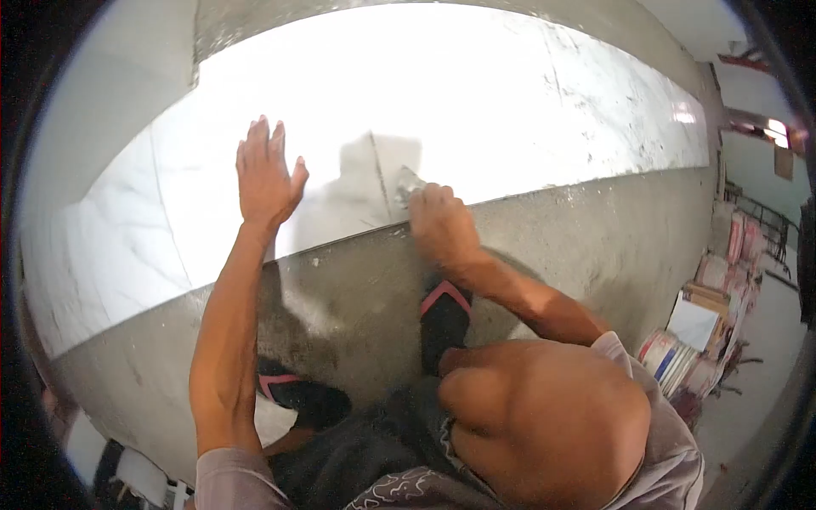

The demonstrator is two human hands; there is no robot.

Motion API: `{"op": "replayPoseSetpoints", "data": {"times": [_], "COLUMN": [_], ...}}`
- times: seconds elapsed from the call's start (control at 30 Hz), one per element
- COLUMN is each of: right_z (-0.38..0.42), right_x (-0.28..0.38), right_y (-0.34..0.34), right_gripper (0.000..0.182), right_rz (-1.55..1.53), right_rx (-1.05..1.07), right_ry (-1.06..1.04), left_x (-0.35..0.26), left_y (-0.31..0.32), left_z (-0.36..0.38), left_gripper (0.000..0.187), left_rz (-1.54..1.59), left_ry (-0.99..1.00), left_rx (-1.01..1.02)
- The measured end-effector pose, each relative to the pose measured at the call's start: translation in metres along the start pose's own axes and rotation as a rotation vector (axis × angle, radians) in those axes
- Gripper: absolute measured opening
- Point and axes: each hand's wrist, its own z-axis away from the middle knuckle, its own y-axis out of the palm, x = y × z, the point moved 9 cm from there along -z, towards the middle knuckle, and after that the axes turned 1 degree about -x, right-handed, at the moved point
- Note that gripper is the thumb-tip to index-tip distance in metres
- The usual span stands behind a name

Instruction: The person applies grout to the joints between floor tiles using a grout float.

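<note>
Your left hand (268, 174) is flat and spread open against the white wall (476, 93), fingers pointing up, holding nothing, just bracing. Your right hand (440, 223) is closed around a small scraper (406, 184), with the blade poking out above your knuckles and pressed to the wall right where the white paint meets the bare grey band (544, 229) below. There's a duller patch around the blade, next to a thin dark line running up the wall.

What I'd watch: the blade looks tilted, so a corner could dig in and gouge the surface if you push hard. Your left palm is on glossy paint, so it might slide if you lean on it. You're crouched with your sandals (442, 310) tucked close to the wall, which probably means little room to catch yourself. The stacks of paper (693, 340) off to your right are well apart.
</note>
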Motion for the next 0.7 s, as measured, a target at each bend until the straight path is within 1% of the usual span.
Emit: {"op": "replayPoseSetpoints", "data": {"times": [0.07, 0.1, 0.2, 0.27, 0.33, 0.43, 0.47, 0.53, 0.6, 0.67, 0.7], "right_z": [0.007, 0.006, -0.003, -0.017, -0.024, -0.023, -0.022, 0.001, 0.005, 0.008, 0.012], "right_x": [0.019, 0.016, -0.049, -0.088, -0.148, -0.129, -0.103, -0.025, -0.043, -0.110, -0.160], "right_y": [-0.003, -0.005, 0.019, -0.008, -0.035, -0.017, -0.001, 0.005, 0.001, -0.003, 0.003], "right_gripper": [0.021, 0.022, 0.022, 0.024, 0.029, 0.033, 0.035, 0.027, 0.025, 0.023, 0.025], "right_rz": [0.198, 0.276, 0.275, 0.592, 0.542, 0.683, 0.615, 0.521, 0.401, 0.601, 0.562], "right_rx": [-0.119, -0.120, -0.207, -0.054, -0.234, -0.186, -0.113, -0.153, -0.177, -0.147, -0.150], "right_ry": [-0.190, -0.143, 0.113, 0.146, 0.245, 0.251, 0.216, -0.055, 0.075, 0.219, 0.224], "left_x": [-0.003, -0.004, -0.006, -0.004, -0.004, -0.007, -0.007, -0.007, -0.008, -0.007, -0.007], "left_y": [-0.001, -0.002, -0.001, 0.001, -0.001, -0.001, -0.001, -0.002, -0.001, 0.001, 0.001], "left_z": [0.000, 0.001, 0.003, 0.004, 0.004, 0.003, 0.003, 0.002, 0.003, 0.005, 0.004], "left_gripper": [0.063, 0.063, 0.064, 0.063, 0.064, 0.065, 0.065, 0.064, 0.063, 0.064, 0.064], "left_rz": [0.023, 0.032, 0.044, 0.026, 0.025, 0.035, 0.033, 0.029, 0.021, 0.022, 0.024], "left_ry": [0.041, 0.055, 0.073, 0.079, 0.072, 0.077, 0.082, 0.094, 0.099, 0.093, 0.091], "left_rx": [-0.037, -0.047, -0.063, -0.076, -0.062, -0.063, -0.061, -0.052, -0.048, -0.028, -0.022]}}
